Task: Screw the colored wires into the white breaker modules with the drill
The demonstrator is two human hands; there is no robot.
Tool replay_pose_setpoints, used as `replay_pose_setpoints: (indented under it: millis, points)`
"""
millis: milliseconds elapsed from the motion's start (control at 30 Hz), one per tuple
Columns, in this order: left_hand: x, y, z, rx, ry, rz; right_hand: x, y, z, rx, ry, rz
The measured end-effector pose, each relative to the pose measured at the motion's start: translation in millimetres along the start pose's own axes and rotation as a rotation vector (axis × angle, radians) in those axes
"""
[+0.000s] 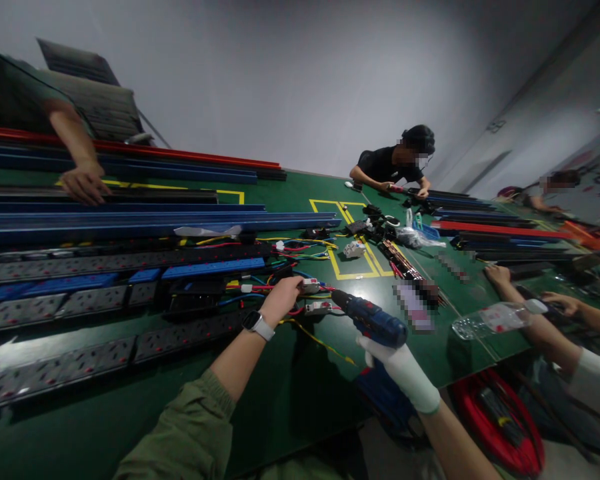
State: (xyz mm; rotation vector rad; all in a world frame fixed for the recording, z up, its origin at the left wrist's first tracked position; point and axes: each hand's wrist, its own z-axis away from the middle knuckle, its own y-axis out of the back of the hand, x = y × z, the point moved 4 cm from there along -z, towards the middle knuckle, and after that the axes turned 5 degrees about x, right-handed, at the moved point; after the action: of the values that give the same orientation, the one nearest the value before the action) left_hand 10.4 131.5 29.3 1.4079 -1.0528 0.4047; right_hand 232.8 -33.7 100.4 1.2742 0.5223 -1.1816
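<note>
My left hand (281,298), bare and with a watch at the wrist, is closed on a small white circuit breaker (310,286) with wires running to it. A second white breaker (319,307) lies just below, wired too. My right hand (387,363), in a white glove, grips a blue cordless drill (375,321). The drill's nose points left at the wired breakers; whether its bit touches one I cannot tell. Left of my left hand lie black socket strips (180,340) with coloured wires at their ends. A loose white breaker (355,249) sits farther back.
Long blue rails (155,223) lie across the green table (280,400). A bundle of copper-coloured strips (405,267) and a plastic bottle (497,320) are to the right. A co-worker's hand (85,182) rests at the left; other people work at the back and right.
</note>
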Motion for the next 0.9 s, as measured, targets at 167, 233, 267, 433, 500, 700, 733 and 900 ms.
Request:
replay_pose_setpoints:
  millis: [167, 233, 267, 433, 500, 700, 733, 900]
  points:
    - [-0.9, -0.5, 0.3, 0.005, -0.021, 0.004, 2.5, -0.1, 1.4, 0.014, 0.013, -0.056]
    - [-1.1, -0.7, 0.1, 0.009, -0.022, -0.005, 6.1, -0.4, 1.3, 0.010, 0.004, -0.049]
    - [-1.2, -0.8, 0.0, 0.009, -0.019, -0.007, 7.9, -0.5, 0.7, 0.011, -0.006, -0.040]
    - [-0.3, -0.3, -0.2, 0.005, -0.009, 0.013, 14.6, -0.3, -4.9, -0.007, -0.064, 0.022]
    - [0.3, 0.1, 0.0, -0.001, -0.008, 0.019, 15.6, -0.3, -6.2, -0.028, -0.045, 0.030]
    - [0.4, 0.4, 0.0, -0.007, 0.003, 0.013, 15.1, 0.3, -4.2, 0.005, -0.063, -0.032]
    - [0.3, 0.4, -0.1, -0.005, -0.002, 0.010, 13.3, 0.6, -3.7, 0.009, -0.063, -0.032]
    - [-2.6, -1.7, -1.0, -0.005, -0.002, 0.005, 1.4, 3.5, -3.5, 0.003, -0.008, 0.000]
